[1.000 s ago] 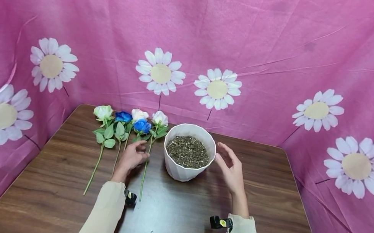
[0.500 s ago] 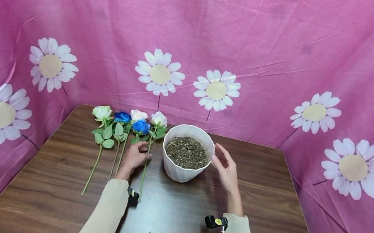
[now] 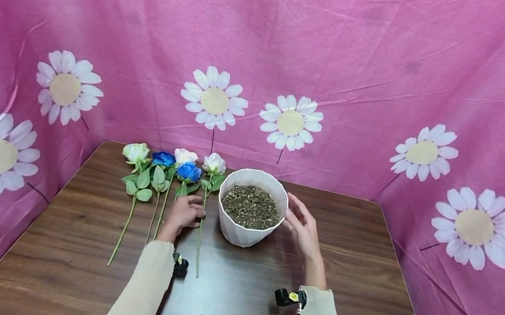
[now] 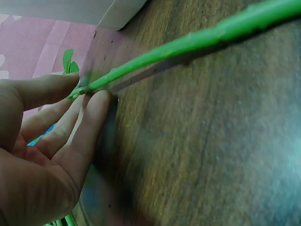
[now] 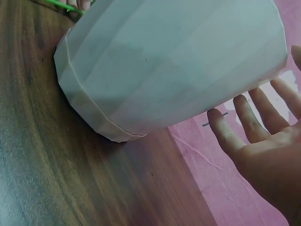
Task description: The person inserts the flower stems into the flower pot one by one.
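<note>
Between thumb and fingers, my left hand (image 3: 182, 214) pinches the green stem (image 4: 188, 48) of the rightmost white rose (image 3: 215, 163), which lies along the table beside the pot. The stem runs out past the fingertips in the left wrist view. A white faceted flower pot (image 3: 240, 235), filled with dark crumbly soil (image 3: 250, 207), stands upright to the right of that rose. My right hand (image 3: 305, 235) is at the pot's right side, fingers loosely spread and fingertips right at its wall near the rim. The right wrist view shows those fingers (image 5: 225, 132) alongside the pot.
Left of the held rose lie two blue roses (image 3: 189, 171), a pinkish-white rose (image 3: 185, 156) and a greenish-white rose (image 3: 135, 153), heads toward the back. A pink daisy-print cloth (image 3: 359, 86) hangs behind and beside the brown wooden table (image 3: 351, 273).
My right hand has come in from the right to the pot's side. The lower end of the pinched rose stem has swung to the right. The pot stays in place.
</note>
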A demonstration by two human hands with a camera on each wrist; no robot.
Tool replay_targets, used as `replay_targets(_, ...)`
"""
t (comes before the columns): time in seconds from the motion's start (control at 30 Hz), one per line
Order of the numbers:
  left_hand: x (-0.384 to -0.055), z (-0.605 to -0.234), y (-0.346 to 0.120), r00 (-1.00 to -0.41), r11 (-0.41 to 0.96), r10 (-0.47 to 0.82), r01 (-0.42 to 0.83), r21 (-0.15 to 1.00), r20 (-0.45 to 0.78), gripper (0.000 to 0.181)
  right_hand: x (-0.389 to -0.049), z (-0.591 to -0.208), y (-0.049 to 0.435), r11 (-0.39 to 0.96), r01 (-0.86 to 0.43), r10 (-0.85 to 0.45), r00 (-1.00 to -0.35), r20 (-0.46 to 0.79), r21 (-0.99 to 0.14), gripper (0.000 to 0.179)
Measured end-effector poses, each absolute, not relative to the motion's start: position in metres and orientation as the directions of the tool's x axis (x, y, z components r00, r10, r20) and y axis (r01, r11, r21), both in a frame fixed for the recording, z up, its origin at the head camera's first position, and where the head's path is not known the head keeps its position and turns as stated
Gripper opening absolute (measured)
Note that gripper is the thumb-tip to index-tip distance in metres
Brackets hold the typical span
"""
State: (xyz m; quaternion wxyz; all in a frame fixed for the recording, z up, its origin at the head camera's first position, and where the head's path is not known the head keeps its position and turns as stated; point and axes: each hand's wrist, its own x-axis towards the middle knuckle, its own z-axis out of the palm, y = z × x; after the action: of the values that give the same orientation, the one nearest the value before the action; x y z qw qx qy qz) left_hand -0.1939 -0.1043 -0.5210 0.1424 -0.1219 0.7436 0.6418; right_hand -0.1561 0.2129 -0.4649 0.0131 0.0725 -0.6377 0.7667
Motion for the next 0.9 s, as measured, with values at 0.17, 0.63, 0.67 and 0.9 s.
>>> replay_targets(0.17,-0.195,-0.522,-0.102,-0.928,0.129,0.009,-0.368,0.921,-0.372,0.049,-0.159,-0.466,0.212,-0.197,-0.099,-0.075,-0.990,0.116,-0.975,0.054)
replay_targets(0.63,-0.198,-0.531,-0.102,-0.931,-0.038,0.045,-0.363,0.931,-0.362,0.057,-0.161,-0.468,0.215,-0.232,-0.089,-0.093,-0.989,0.113,-0.969,0.056)
replay_targets(0.67,-0.198,-0.532,-0.102,-0.933,-0.060,0.049,-0.360,0.931,-0.358,0.057,-0.161,-0.468,0.215,-0.231,-0.085,-0.093,-0.990,0.109,-0.969,0.056)
replay_targets(0.9,-0.200,-0.528,-0.103,-0.949,-0.193,0.042,-0.313,0.930,-0.311,0.059,-0.162,-0.469,0.216,-0.247,-0.070,-0.101,-0.990,0.098,-0.967,0.057)
